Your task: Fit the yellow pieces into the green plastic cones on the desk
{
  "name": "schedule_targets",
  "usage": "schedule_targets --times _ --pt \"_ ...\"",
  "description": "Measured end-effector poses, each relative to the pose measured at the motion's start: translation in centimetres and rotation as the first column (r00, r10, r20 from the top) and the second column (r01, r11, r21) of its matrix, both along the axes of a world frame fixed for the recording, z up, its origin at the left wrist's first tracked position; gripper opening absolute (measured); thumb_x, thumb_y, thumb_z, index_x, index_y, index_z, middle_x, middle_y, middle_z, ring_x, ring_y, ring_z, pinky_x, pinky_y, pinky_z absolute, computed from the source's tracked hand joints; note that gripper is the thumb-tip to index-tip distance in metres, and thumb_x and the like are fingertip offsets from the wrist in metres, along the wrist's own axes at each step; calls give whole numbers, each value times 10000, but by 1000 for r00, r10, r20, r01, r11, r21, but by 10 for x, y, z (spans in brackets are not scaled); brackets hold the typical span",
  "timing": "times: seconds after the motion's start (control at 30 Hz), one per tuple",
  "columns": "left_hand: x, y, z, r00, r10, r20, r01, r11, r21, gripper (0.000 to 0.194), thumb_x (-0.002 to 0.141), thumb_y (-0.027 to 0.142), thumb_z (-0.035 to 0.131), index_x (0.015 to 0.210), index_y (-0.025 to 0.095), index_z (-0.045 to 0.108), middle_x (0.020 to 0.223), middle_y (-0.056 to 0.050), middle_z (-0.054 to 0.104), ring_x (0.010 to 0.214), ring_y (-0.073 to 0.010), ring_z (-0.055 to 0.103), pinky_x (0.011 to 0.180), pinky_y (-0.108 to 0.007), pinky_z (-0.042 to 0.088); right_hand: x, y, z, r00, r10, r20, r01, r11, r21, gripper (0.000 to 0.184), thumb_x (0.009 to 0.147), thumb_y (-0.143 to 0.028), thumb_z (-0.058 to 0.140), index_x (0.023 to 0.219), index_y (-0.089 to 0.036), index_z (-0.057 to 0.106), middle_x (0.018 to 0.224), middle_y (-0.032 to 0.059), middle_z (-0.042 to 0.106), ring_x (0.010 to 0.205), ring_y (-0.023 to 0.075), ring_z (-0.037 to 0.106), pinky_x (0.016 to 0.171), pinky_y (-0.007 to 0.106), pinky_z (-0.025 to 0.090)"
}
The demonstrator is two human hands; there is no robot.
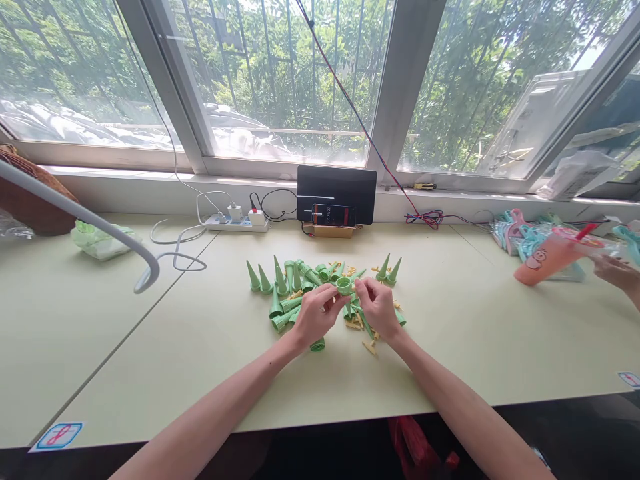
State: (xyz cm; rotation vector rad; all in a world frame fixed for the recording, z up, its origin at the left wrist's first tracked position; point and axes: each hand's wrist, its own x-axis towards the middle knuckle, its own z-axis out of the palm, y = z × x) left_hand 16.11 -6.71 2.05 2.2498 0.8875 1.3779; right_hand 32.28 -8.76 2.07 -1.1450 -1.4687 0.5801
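My left hand (316, 315) is closed on a green plastic watering spike (344, 287), its round threaded opening turned up toward me. My right hand (379, 308) is pinched close against the spike's right side, with a small yellow piece (355, 284) partly visible at its fingertips. Around both hands lies a pile of green spikes (286, 320), some lying down and others standing point up. Small yellow T-shaped valves (370, 347) are scattered among them. A green threaded cap (317, 345) rests below my left wrist.
A phone (334, 215) leans against a black tablet (336, 187) at the back. A power strip (237, 222) with cables lies left of it. On the right, another person's hand (617, 272) is near a tilted pink cup (545, 259). A grey curved bar (145, 267) reaches in from the left.
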Motion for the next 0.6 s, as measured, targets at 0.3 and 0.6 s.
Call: schedule_targets --times 0.3,0.6 --pt "2 -2 0 1000 25 19 -23 995 -94 451 965 424 509 588 184 450 501 36 429 463 -95 393 472 -237 325 -1 -2 2 999 -43 13 43 998 52 455 987 -525 428 651 -217 412 539 -40 393 478 109 342 476 258 308" --pt "0 -2 9 956 -68 287 229 786 -574 735 954 688 270 562 155 591 385 -1 469 344 -96 437 390 -218 344 2 -1 -8 997 -80 -25 82 989 123 383 999 -501 413 765 -212 507 577 -27 449 503 126 409 491 255 344"
